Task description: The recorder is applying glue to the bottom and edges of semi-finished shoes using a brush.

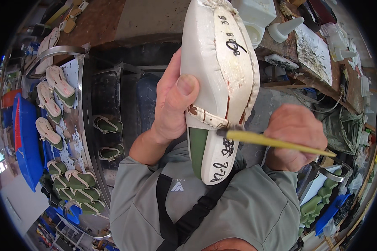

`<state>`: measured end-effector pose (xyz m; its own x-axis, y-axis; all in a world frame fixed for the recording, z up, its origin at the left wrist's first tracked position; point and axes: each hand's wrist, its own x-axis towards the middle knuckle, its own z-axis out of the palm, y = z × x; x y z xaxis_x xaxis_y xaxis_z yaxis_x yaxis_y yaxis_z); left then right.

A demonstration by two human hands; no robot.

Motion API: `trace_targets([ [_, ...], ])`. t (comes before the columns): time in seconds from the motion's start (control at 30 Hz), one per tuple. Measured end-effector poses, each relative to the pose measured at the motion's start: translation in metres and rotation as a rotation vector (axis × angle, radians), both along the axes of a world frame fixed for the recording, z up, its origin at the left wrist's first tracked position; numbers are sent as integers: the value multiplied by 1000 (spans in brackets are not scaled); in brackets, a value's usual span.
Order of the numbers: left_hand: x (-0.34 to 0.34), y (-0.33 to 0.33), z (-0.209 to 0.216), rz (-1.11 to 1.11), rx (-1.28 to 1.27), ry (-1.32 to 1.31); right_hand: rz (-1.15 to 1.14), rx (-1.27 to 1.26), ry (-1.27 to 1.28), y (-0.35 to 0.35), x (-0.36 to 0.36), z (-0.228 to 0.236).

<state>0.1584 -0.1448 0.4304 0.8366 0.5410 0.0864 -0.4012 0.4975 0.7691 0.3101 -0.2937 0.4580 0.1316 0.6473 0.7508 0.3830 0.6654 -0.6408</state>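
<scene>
An unfinished shoe is held up in front of my chest, its underside facing me. Its upper is white and glossy, with gathered edges folded over the bottom and black handwriting on it. The heel end is green beside a pale panel, and a narrow strap crosses the middle. My left hand grips the shoe's left side, thumb pressed on the white upper. In my right hand is a brush with a yellow handle. Its dark tip is blurred at the strap's right end; whether it touches cannot be told.
On the left, a metal-framed rack carries several pale and green shoe pieces. A wooden workbench runs across the far side, with white plastic bottles at its right. More green pieces lie at lower right.
</scene>
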Motion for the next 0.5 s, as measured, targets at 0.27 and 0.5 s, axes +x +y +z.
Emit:
trace_targets([
  [0.27, -2, -3, 6, 102, 97, 10, -260, -154, 42, 11, -3, 19],
  [0.5, -8, -2, 13, 149, 183, 60, -44, 24, -93, 11, 1, 12],
])
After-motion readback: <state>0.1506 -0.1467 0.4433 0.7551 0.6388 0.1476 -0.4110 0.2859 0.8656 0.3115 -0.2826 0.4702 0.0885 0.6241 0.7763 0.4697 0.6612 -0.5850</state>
